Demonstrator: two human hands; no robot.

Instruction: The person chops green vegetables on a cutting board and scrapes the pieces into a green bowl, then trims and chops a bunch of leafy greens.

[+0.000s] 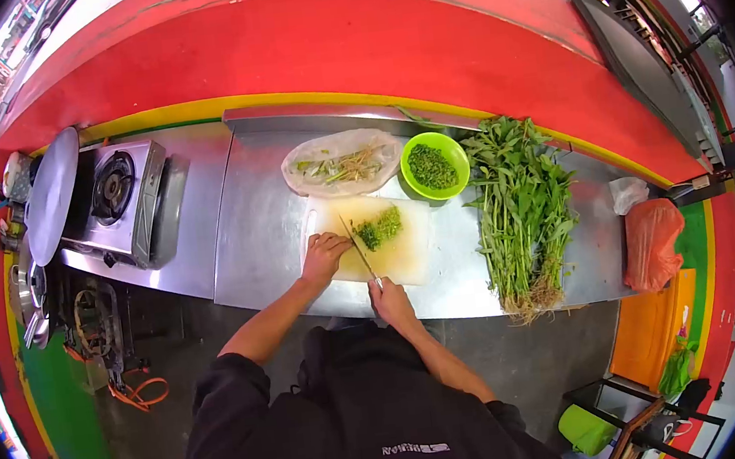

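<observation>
My right hand [390,301] is closed round the handle of a kitchen knife [363,252], whose blade points away from me across the white cutting board [417,256]. On the blade's left side, my left hand [326,256] rests on the board with its fingers bent together, the tips close to the blade. Whatever is under those fingers is hidden. Chopped greens [381,227] lie in a small heap to the right of the blade. Behind the board stand a lime-green bowl [465,165] with finely cut greens in it and a clear plastic bag [294,167] holding stems and roots.
A large bunch of leafy greens [523,213] with roots lies on the steel counter [234,235] to the right. Beyond it are an orange-red plastic bag [653,244] and a whitish bag [628,194]. A gas stove [118,197] and a large round lid [55,198] stand left.
</observation>
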